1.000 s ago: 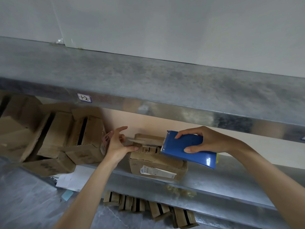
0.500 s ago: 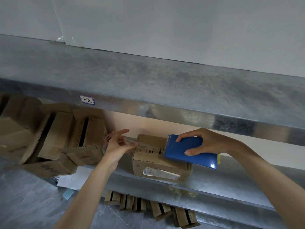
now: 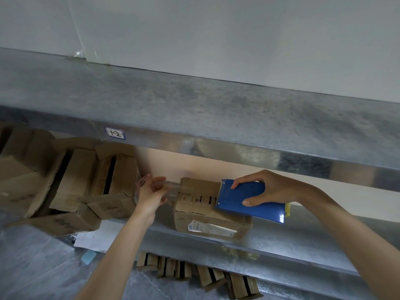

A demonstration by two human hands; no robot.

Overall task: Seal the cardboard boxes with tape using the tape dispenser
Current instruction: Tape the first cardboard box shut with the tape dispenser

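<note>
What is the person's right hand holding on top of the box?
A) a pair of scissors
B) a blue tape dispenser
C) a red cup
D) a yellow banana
B: the right hand grips the blue tape dispenser against the top of the cardboard box on the metal shelf, while the left hand pinches the end of the clear tape.

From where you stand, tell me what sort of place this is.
Probably a storeroom or packing area. Galvanised metal shelving carries a handwritten label, cardboard boxes crowd the shelf on the left, and the right hand holds a blue tape dispenser against a box.
</note>
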